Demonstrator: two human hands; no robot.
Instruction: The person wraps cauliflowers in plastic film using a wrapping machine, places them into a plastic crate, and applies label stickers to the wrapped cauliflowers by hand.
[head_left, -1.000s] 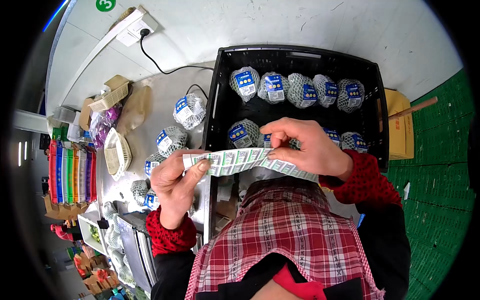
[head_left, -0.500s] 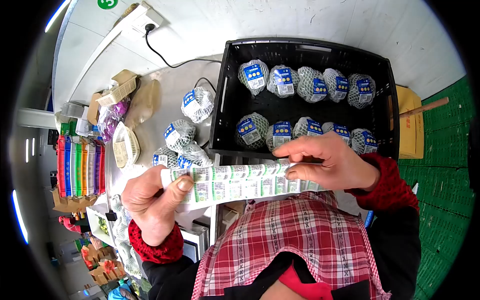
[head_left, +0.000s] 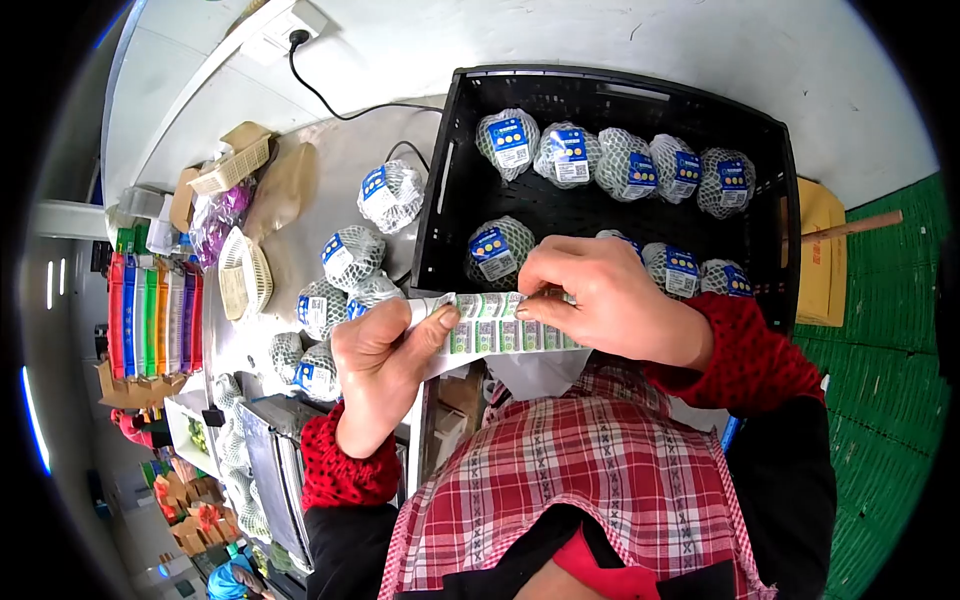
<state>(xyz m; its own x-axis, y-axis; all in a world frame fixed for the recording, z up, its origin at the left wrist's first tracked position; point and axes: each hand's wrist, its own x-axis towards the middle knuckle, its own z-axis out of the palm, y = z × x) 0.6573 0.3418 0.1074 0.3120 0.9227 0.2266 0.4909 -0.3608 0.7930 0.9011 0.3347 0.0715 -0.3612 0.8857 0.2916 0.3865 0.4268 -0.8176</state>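
Note:
A strip of printed green-and-white labels (head_left: pixel 490 337) is stretched between my hands, in front of the black crate (head_left: pixel 610 82). My left hand (head_left: pixel 385 365) pinches its left end between thumb and fingers. The fingers of my right hand (head_left: pixel 600 300) are closed on the strip's upper edge, further right. Inside the crate, netted round items with blue labels (head_left: pixel 510 144) stand in two rows; my right hand hides part of the front row. More netted items (head_left: pixel 352 257) rest on the metal table (head_left: pixel 300 225) left of the crate.
Cream plastic baskets (head_left: pixel 245 275) and a purple bag (head_left: pixel 217 225) lie at the table's left. A black cable (head_left: pixel 350 116) runs from the wall socket to behind the crate. A yellow box (head_left: pixel 820 255) and green crates (head_left: pixel 885 350) stand at the right. A person (head_left: pixel 235 578) shows at the bottom left.
My hands have moved closer together, and less of the label strip shows between them. My left hand has shifted right and my right hand left, now covering part of the crate's front row.

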